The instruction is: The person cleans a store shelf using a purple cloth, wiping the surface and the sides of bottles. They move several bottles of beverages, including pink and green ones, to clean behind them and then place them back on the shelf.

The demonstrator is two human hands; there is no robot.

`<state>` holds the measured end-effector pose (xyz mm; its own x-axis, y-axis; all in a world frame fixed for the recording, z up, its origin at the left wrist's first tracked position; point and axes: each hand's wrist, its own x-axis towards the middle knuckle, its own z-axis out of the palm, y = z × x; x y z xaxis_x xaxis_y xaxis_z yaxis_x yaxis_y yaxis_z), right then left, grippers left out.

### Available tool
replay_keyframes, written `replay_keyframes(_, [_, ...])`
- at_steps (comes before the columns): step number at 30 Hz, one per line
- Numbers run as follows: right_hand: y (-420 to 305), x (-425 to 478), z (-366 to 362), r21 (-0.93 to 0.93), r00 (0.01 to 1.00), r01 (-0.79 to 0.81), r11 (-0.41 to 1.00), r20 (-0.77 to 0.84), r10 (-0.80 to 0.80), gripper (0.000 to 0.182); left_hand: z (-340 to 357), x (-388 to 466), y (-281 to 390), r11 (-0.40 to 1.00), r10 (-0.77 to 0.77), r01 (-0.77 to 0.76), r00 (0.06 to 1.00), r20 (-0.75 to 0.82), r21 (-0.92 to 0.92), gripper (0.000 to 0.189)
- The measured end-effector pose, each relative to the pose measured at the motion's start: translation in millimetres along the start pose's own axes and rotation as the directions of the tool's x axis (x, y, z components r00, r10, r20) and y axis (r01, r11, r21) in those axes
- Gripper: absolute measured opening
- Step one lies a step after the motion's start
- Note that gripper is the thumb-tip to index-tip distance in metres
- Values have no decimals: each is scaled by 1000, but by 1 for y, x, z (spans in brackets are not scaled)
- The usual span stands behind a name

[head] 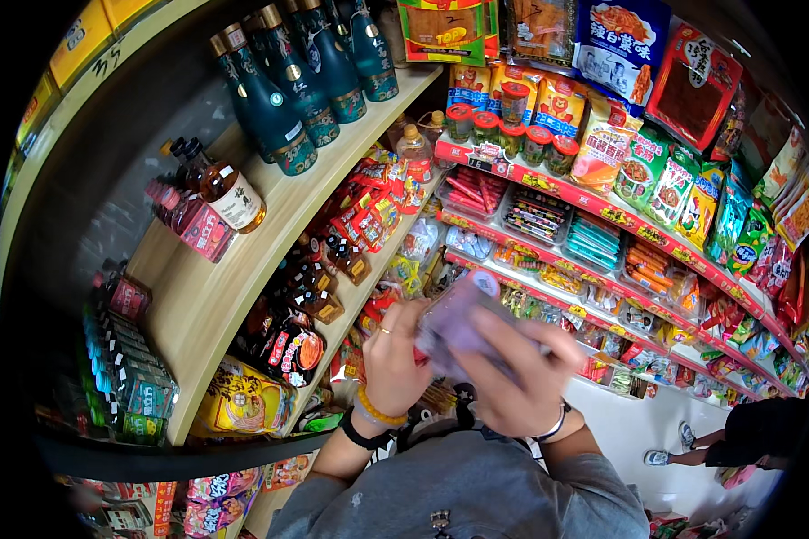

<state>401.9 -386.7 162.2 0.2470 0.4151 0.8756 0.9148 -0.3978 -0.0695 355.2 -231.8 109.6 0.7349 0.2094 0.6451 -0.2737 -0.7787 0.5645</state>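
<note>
Both hands meet in front of my chest, around a purple cloth (462,330) that is blurred by motion. My left hand (396,357) wears a ring and grips the left side of a small item with a round pale lid or label (485,283), partly wrapped by the cloth. Over the cloth lies my right hand (522,377), its fingers bent and pressed on it. What exactly the wrapped item is cannot be told. Beyond the hands are shelves of packaged sausages and snacks.
A wooden shelf (202,296) at the left bears teal glass bottles (290,101) and an amber bottle (239,202). Red-edged shelves (620,202) hold jars (512,138) and snack packs (596,151). Another person's legs (698,451) stand on the floor at the lower right.
</note>
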Motion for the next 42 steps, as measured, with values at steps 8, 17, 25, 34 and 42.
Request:
replay_keyframes(8, [-18,-10,35,292,970,-110,950,241,38,35,-25,3,-21,981,-47,90,970,-240,172,47])
replay_keyframes(17, [23,-46,49,394,924,-379,838,208,320,34,-149,48,-60,949,-316,222,709,-630,-225,47])
replay_keyframes(25, [29,-59,72,456,893,-447,769,274,356,35,-179,49,-141,948,-253,315,683,-685,-36,44])
replay_keyframes(34, [40,-64,76,447,878,-476,757,295,378,34,-175,55,-175,892,-181,419,678,-712,172,44])
replay_keyframes(42, [43,-61,73,431,867,-497,753,286,409,33,-168,59,-182,893,-278,448,637,-719,52,45])
